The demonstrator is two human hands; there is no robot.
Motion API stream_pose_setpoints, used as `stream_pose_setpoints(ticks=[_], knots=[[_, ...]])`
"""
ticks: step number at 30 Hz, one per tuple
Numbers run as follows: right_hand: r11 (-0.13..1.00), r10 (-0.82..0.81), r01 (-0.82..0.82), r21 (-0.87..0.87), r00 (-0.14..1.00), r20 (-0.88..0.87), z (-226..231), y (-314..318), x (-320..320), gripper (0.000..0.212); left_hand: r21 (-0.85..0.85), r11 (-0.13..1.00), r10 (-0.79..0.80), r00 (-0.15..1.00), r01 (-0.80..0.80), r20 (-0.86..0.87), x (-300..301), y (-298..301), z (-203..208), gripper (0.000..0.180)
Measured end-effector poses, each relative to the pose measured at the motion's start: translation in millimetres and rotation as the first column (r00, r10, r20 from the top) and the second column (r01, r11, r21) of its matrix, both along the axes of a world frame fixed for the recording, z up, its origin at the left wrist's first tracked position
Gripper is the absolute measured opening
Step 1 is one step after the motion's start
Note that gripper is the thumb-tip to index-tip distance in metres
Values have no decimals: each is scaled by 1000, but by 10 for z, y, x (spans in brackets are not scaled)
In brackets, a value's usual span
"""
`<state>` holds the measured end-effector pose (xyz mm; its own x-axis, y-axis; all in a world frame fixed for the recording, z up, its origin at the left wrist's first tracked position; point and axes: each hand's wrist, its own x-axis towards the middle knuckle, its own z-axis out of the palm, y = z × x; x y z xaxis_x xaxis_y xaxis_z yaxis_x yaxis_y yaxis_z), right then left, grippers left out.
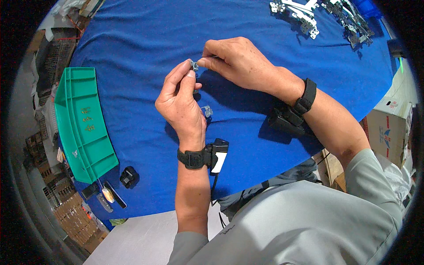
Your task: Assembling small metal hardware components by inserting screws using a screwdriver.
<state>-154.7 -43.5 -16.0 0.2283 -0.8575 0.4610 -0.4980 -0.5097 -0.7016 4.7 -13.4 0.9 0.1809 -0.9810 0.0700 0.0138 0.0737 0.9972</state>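
Observation:
A small silvery metal part (194,66) is pinched between the thumb and fingers of my left hand (180,90), above the blue cloth. My right hand (234,62) comes in from the right, its thumb and forefinger pressed together at the part's edge. Whether the right fingers hold a separate small piece is too small to make out. Close to my left palm, a clear or silvery small bracket (207,111) shows, partly behind the hand. Black straps with small devices sit on both my wrists.
A blue cloth (145,39) covers the table. On the left stands a green compartment tray (90,145). Near it lie a black clip-like piece (129,177) and a dark flat bar (115,194). White brackets (302,15) and black brackets (351,24) are heaped far right. A cardboard box (388,130) stands beyond the right edge.

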Motion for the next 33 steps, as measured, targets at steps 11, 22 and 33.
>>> stream_pose_setpoints(ticks=[11,22,33], knots=[[998,-24,31,62,994,-108,76,13,-8,28,-25,1000,11,1000,-12,-19,-11,1,2,18],[998,-15,13,-56,999,-43,21,5,-9,29,16,1000,10,999,-10,-51,-15,-2,15,22],[993,-53,46,-104,997,-64,-9,8,5,34,22,999,-25,998,27,-58,-15,24,13,19]])
